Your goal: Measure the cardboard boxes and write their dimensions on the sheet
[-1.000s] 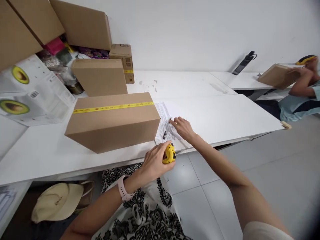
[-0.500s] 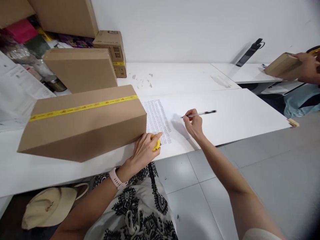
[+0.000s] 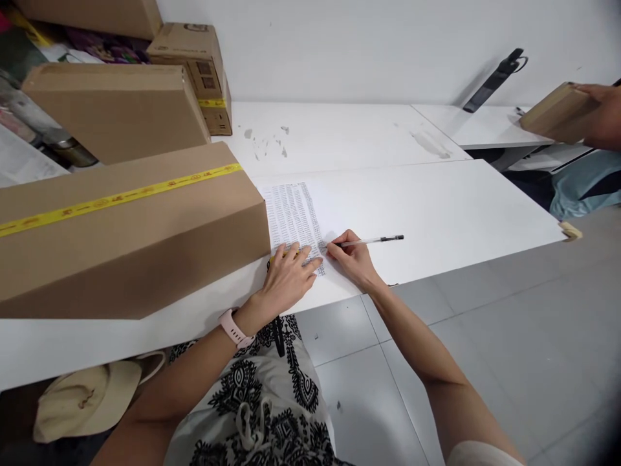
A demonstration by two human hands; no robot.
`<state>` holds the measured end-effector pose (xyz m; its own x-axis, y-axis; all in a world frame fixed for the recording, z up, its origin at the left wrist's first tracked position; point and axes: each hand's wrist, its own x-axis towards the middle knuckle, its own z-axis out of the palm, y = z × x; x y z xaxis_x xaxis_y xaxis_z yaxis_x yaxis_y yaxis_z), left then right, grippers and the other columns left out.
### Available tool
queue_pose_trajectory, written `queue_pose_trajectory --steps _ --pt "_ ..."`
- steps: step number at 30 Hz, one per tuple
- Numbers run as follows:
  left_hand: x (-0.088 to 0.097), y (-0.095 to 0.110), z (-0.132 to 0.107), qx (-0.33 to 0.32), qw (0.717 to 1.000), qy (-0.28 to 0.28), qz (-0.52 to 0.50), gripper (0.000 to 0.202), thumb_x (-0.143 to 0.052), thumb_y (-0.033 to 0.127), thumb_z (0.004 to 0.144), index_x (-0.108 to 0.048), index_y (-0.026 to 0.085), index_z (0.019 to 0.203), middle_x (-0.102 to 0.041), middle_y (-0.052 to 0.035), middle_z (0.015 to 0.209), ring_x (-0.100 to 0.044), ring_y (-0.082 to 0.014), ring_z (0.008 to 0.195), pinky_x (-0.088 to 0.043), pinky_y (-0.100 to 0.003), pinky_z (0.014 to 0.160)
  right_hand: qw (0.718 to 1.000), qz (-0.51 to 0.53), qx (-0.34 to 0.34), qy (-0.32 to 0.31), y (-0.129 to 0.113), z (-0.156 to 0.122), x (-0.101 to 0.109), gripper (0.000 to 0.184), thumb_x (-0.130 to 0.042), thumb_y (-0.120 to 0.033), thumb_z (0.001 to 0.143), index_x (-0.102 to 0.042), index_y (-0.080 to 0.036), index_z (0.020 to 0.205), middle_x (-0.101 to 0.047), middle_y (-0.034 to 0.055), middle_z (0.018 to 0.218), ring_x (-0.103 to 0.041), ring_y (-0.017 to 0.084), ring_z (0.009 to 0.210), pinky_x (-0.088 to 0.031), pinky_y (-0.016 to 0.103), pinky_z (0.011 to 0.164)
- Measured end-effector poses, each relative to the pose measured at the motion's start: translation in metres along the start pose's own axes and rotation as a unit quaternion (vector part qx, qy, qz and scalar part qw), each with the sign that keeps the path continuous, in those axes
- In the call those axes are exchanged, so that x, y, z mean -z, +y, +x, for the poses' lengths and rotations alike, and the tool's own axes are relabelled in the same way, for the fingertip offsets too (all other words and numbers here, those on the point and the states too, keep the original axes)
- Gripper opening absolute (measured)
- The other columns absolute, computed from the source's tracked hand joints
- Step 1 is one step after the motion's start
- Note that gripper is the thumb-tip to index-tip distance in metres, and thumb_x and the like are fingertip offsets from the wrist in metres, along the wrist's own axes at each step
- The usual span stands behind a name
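Holding pen (image 3: 381, 239) nearer printed columns (image 3: 292, 212)

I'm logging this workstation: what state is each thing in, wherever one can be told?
Left hand, fingers spread over the sheet
Right hand, gripping the pen
Gel pen, slanted, writing end toward the sheet
Printed sheet, flat, partly covered
Yellow tape measure, mostly hidden under the left hand; blade state unclear
Large cardboard box, closed, yellow-taped
Water bottle, capped
Watch, strapped on

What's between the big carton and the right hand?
Head view: a printed sheet, partly covered by the left hand, which lies over a yellow tape measure.
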<state>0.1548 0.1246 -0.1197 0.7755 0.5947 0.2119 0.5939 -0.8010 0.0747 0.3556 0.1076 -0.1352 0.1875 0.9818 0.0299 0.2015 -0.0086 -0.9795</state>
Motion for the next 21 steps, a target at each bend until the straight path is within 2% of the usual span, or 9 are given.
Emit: queue_pose_trajectory --steps 4,7,11,21 --pt "-0.0024 -0.0011 0.0030 0.001 1.000 0.004 -0.005 0.032 -0.054 0.028 0.098 -0.067 0.024 0.126 -0.063 -0.0103 0.136 -0.051 -0.0347 0.127 -0.038 -0.053 0.105 0.999 -0.042 0.027 0.010 0.0040 0.0004 0.0001 0.030 -0.068 -0.039 0.084 -0.048 -0.022 0.071 -0.044 -0.0051 0.063 -0.039 0.012 0.059 -0.031 0.028 0.056" --pt "-0.0040 -0.0020 0.0024 0.006 1.000 0.017 -0.023 0.030 -0.055 0.028 0.097 -0.068 0.026 0.124 -0.064 -0.0095 0.134 -0.052 -0.0344 0.126 -0.039 -0.052 0.103 0.997 -0.062 0.041 0.004 0.0060 0.0014 0.0007 0.028 -0.065 -0.037 0.085 -0.046 -0.022 0.070 -0.038 -0.0056 0.061 -0.035 0.013 0.059 -0.029 0.028 0.056" --pt "-0.0052 -0.0020 0.0016 0.011 0.999 0.026 -0.041 0.030 -0.056 0.029 0.096 -0.069 0.027 0.124 -0.064 -0.0092 0.135 -0.051 -0.0340 0.126 -0.039 -0.052 0.103 0.996 -0.072 0.046 0.000 0.0054 0.0013 0.0010 0.027 -0.064 -0.037 0.086 -0.046 -0.022 0.071 -0.038 -0.0053 0.063 -0.035 0.013 0.060 -0.029 0.028 0.056" --pt "-0.0071 -0.0013 0.0015 0.001 1.000 0.023 0.008 0.032 -0.052 0.031 0.098 -0.068 0.024 0.126 -0.064 -0.0082 0.136 -0.051 -0.0332 0.125 -0.039 -0.049 0.102 0.995 -0.081 0.060 -0.009 0.0064 0.0013 0.0007 0.027 -0.063 -0.034 0.087 -0.045 -0.022 0.071 -0.037 -0.0056 0.063 -0.034 0.013 0.060 -0.028 0.028 0.057"
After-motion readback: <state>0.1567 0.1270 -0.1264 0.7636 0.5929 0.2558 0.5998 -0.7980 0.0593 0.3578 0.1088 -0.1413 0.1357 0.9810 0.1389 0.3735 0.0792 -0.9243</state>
